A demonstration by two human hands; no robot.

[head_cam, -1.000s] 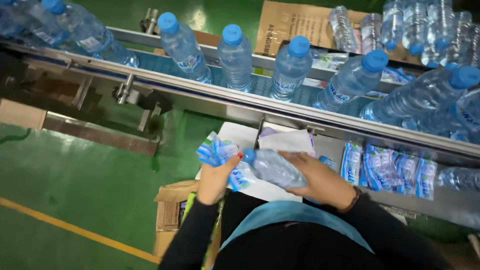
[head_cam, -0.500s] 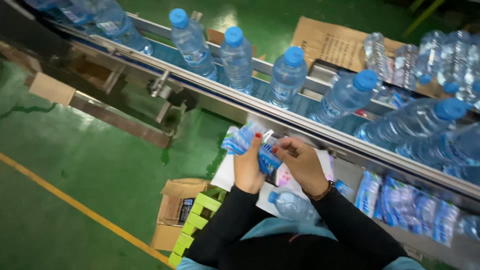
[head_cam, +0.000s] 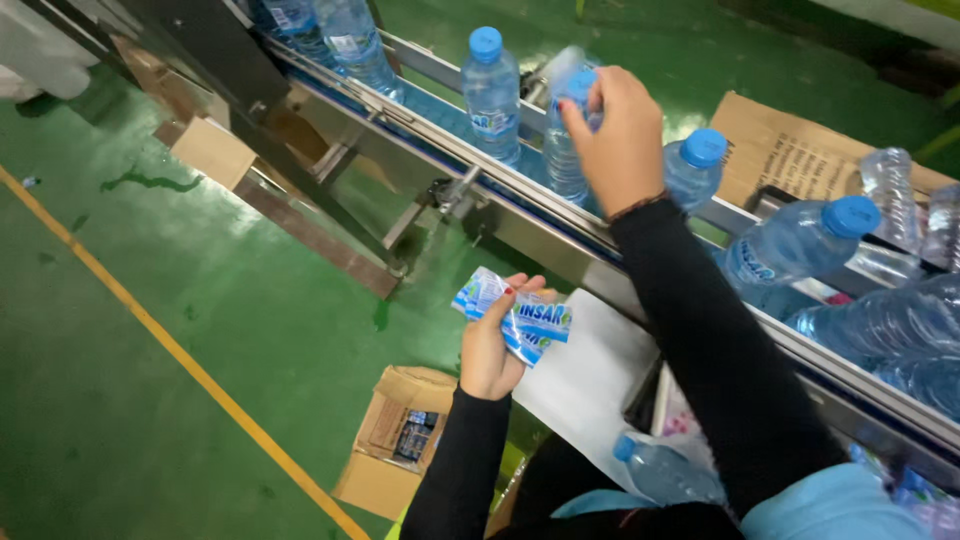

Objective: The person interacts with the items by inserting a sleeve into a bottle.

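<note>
A plastic water bottle (head_cam: 665, 470) is lying at the bottom edge of the view, at about five o'clock, resting against the person's lap beside a white sheet (head_cam: 585, 375). At seven o'clock an open cardboard box (head_cam: 395, 450) is sitting on the green floor (head_cam: 200, 290), with a yellow floor line (head_cam: 150, 330) running past it.

Near the centre, the left hand (head_cam: 495, 345) is curling its fingers closed around a bunch of blue and white labels (head_cam: 520, 320), which are fanning out toward two o'clock from the palm.

Farther up, at twelve o'clock, the right hand (head_cam: 620, 135) is reaching over the conveyor (head_cam: 520, 215) and closing its fingers around the blue cap of a standing bottle (head_cam: 565, 160); the grip is firm on the neck. Another capped bottle (head_cam: 492, 95) is standing just beside it at eleven o'clock, and more bottles (head_cam: 790, 255) are leaning along the belt toward three o'clock. A flattened cardboard sheet (head_cam: 800, 155) is lying beyond the belt at two o'clock.
</note>
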